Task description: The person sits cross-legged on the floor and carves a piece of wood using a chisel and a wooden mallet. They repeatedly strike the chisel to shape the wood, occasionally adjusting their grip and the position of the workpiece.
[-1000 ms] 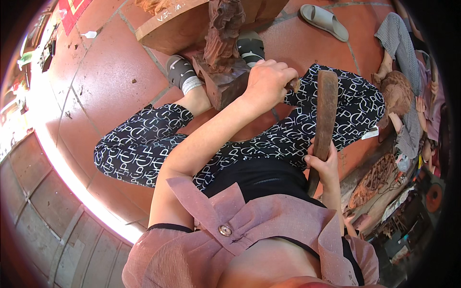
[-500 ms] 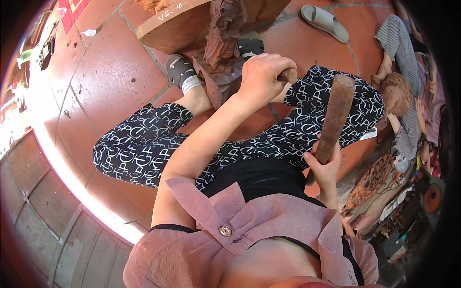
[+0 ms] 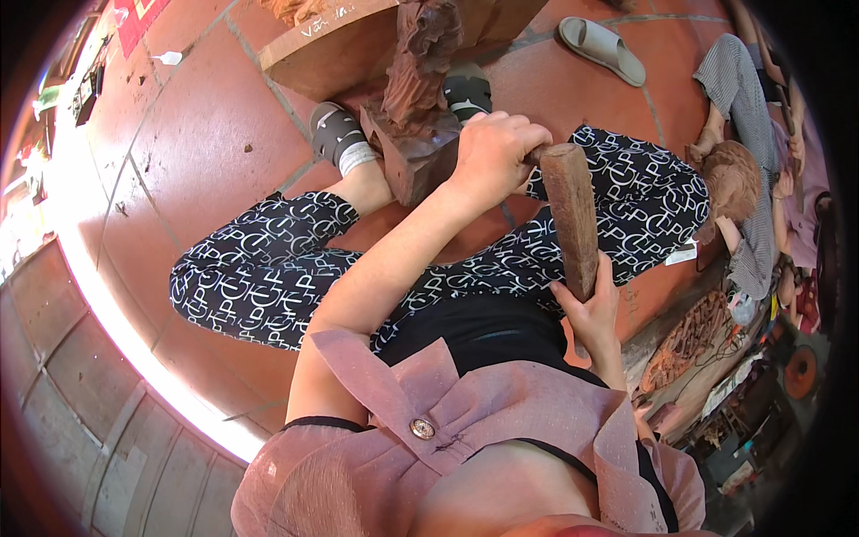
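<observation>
My left hand [image 3: 494,159] is closed round a chisel [image 3: 536,155]; only the butt of its wooden handle shows, and the blade is hidden behind the hand. My right hand [image 3: 594,309] grips a long brown wooden mallet [image 3: 573,210] near its lower end. The mallet's thick end is right at the chisel's butt, apparently touching it. Beyond my left hand, between my feet, a dark reddish-brown wood carving [image 3: 420,67] stands upright on its angular base [image 3: 407,166].
A large wooden slab [image 3: 331,63] lies beyond my feet. A grey slipper [image 3: 601,51] rests on the tiled floor [image 3: 206,134]. At the right sits another person in striped trousers [image 3: 738,80], by a carved wooden piece [image 3: 734,179]. Another carving [image 3: 689,340] lies nearer me.
My right hand has swung the mallet leftward, bringing its thick end up to the chisel's butt. My left hand has stayed nearly in place, keeping its hold on the chisel.
</observation>
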A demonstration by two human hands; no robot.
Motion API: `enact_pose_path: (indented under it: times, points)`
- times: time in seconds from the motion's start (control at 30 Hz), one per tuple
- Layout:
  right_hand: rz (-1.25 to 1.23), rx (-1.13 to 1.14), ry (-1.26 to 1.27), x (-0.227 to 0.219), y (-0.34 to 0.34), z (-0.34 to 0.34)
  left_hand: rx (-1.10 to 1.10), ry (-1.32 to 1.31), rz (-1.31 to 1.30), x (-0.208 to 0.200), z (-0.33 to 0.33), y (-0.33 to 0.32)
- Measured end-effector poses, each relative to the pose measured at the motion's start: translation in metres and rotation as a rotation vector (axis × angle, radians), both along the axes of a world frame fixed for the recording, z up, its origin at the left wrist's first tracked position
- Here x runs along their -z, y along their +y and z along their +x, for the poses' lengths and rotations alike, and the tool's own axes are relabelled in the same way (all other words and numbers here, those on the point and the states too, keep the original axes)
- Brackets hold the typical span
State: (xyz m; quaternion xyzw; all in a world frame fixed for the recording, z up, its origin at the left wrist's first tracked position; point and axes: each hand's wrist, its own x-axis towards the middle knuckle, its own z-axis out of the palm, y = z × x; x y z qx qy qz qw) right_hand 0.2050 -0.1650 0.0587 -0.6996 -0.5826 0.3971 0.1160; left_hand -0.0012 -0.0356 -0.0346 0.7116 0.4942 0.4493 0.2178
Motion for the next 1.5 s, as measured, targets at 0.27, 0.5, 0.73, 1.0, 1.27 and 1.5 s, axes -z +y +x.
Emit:
enact_pose_path:
  times: [0.27,0.5,0.73,1.0,1.27,1.5]
  points:
    - [-0.081,-0.047,-0.003,-0.002,-0.005,0.010,-0.015,0.004,-0.016,-0.002,0.001,-0.004]
    - [0.005,-0.059,-0.005,0.001,-0.001,0.005,-0.052,-0.042,-0.032,-0.004,-0.004,0.003]
    - [0.080,-0.098,0.030,-0.001,0.008,-0.002,-0.022,-0.099,-0.105,-0.011,-0.009,0.002]
    - [0.112,-0.137,0.024,-0.002,0.012,-0.006,0.071,-0.033,-0.124,-0.007,-0.029,0.000]
    - [0.056,-0.019,0.193,0.009,0.006,0.001,0.055,-0.116,0.031,-0.015,-0.005,-0.041]
    - [-0.047,0.094,0.252,0.003,0.008,-0.001,0.138,0.019,-0.037,-0.024,-0.007,-0.019]
